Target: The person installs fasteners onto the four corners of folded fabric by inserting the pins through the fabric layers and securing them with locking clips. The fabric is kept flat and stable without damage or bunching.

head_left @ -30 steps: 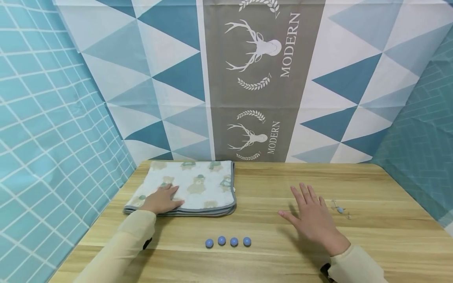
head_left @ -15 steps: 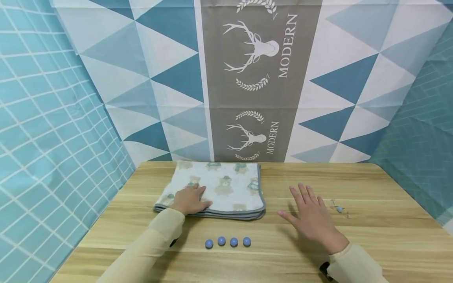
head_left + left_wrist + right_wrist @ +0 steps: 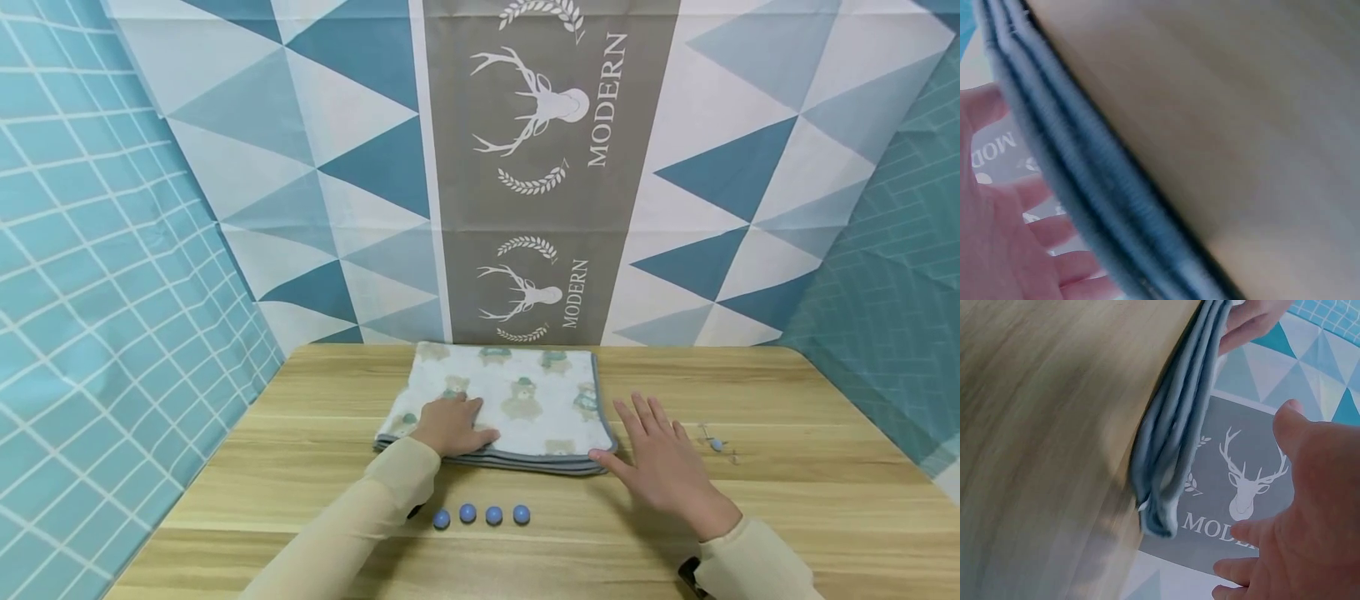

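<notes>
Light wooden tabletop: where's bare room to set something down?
Free: tabletop between the blue grid-patterned sheet and the folded white bear-print cloth; also between the right hand and triangle-print backdrop. Crowded: in front of the cloth, with the beige left sleeve and four small blue balls.

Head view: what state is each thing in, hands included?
Cloth: folded in layers, flat on the table
Left hand: resting on the cloth
Right hand: fingers spread, holding nothing
Balls: four in a row, apart
Blue piece: too small to tell
Backdrop: upright, creased
</notes>
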Available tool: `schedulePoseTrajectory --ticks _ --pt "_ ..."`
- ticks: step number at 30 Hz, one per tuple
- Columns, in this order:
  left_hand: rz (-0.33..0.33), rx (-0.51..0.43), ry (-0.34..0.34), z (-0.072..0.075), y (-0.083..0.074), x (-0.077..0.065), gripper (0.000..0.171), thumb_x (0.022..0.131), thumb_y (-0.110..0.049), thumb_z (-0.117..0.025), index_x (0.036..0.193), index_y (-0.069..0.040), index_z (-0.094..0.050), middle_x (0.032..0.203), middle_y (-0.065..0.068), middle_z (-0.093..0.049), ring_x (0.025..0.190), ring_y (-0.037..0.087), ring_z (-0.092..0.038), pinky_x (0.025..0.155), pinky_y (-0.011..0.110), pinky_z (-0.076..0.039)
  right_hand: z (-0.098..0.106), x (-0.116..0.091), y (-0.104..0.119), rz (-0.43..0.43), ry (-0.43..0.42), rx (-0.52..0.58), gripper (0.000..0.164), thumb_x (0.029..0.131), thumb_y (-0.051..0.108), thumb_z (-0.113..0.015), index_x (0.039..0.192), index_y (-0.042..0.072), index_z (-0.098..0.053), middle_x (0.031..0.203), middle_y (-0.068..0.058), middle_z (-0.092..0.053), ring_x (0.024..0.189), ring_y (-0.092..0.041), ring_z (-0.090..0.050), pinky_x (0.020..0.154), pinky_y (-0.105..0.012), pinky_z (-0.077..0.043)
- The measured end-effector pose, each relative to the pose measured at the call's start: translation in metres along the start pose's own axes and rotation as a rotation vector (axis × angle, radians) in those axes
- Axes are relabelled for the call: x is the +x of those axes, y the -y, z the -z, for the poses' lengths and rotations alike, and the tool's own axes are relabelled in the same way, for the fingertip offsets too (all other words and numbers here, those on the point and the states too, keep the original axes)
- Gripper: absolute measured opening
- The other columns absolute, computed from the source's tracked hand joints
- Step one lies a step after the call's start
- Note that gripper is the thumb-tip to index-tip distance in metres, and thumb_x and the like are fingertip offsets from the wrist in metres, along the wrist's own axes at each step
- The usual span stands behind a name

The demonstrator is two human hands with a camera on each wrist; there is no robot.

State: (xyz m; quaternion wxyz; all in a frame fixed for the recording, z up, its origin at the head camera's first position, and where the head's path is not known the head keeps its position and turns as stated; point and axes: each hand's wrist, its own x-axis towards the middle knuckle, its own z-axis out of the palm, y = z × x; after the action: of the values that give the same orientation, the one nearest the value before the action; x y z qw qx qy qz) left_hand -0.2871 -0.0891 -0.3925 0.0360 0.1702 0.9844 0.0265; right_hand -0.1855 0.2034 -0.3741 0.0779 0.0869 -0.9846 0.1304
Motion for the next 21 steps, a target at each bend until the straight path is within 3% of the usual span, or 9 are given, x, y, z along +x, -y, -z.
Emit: schedulePoseTrajectory --ticks 5,8,11,16,21 --pt "-0.061 -0.151 0.117 0.012 0.007 0.001 0.071 0.09 -0.061 -0.05 0.145 -0.017 -0.045 0.152 0.013 -0.041 0.139 0.033 -0.042 0.107 0.051 -0.042 0.001 -0.002 -0.003 0.008 0.006 0.018 0.091 0.089 0.069 -0.045 0.15 0.004 -0.03 0.157 -0.026 -0.022 0.144 -0.048 -0.018 0.108 -0.071 -0.022" --pt "-0.159 -0.226 0.181 0.024 0.027 0.0 0.071 0.09 -0.053 -0.057 0.147 -0.015 -0.041 0.156 0.014 -0.034 0.145 0.034 -0.031 0.117 0.052 -0.028 0.001 -0.002 -0.006 0.043 0.003 0.04 0.088 0.089 0.065 -0.05 0.15 0.006 -0.03 0.157 -0.024 -0.023 0.145 -0.047 -0.019 0.109 -0.07 -0.023" --pt "-0.24 -0.231 0.216 0.035 0.053 -0.003 0.075 0.087 -0.045 -0.066 0.148 -0.012 -0.038 0.158 0.018 -0.028 0.147 0.039 -0.024 0.118 0.056 -0.022 -0.001 0.0 -0.008 0.088 0.004 0.06 0.085 0.088 0.059 -0.057 0.15 0.006 -0.031 0.157 -0.022 -0.026 0.144 -0.046 -0.022 0.11 -0.067 -0.026" --pt "-0.278 -0.189 0.207 0.036 0.089 -0.006 0.08 0.081 -0.038 -0.075 0.145 -0.006 -0.04 0.155 0.022 -0.03 0.143 0.043 -0.029 0.114 0.059 -0.026 -0.007 0.003 -0.012 0.131 -0.005 0.06 0.085 0.086 0.054 -0.063 0.149 0.006 -0.033 0.154 -0.023 -0.031 0.142 -0.046 -0.027 0.108 -0.066 -0.029" --pt "-0.281 -0.228 0.188 0.025 0.102 -0.006 0.081 0.078 -0.04 -0.078 0.144 -0.007 -0.044 0.154 0.02 -0.033 0.142 0.043 -0.031 0.113 0.059 -0.028 -0.008 0.006 -0.015 0.144 -0.014 0.063 0.086 0.085 0.054 -0.065 0.149 0.006 -0.034 0.153 -0.024 -0.033 0.141 -0.046 -0.029 0.107 -0.067 -0.03"
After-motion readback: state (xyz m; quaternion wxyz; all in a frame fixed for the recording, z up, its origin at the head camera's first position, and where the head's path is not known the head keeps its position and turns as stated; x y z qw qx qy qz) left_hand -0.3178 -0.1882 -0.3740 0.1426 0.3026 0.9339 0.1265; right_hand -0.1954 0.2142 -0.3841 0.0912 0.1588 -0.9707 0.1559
